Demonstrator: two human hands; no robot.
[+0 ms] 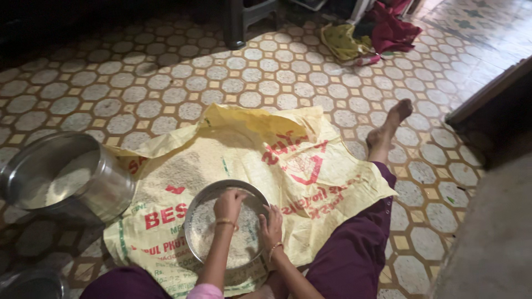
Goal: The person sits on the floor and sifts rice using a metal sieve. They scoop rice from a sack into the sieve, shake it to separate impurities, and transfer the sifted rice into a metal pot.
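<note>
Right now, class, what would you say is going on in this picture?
A person sits on a tiled floor with a yellow sack spread flat and pale grain heaped on it. Both hands are in a round metal sieve of grain: the left hand bunched over the middle, the right hand at the rim. A steel pot holding some grain stands to the left.

Sitting low on the yellow sack (310, 166), leaving open passage above the round steel tray (224, 227). Blocking the left side: a tall steel pot (72, 177) standing just beside the sack. Closing off the right: an outstretched leg in purple cloth (360, 243). Staying open beyond the sack: bare tiled floor (166, 83), reaching toward a dark stool leg (235, 25).
</note>
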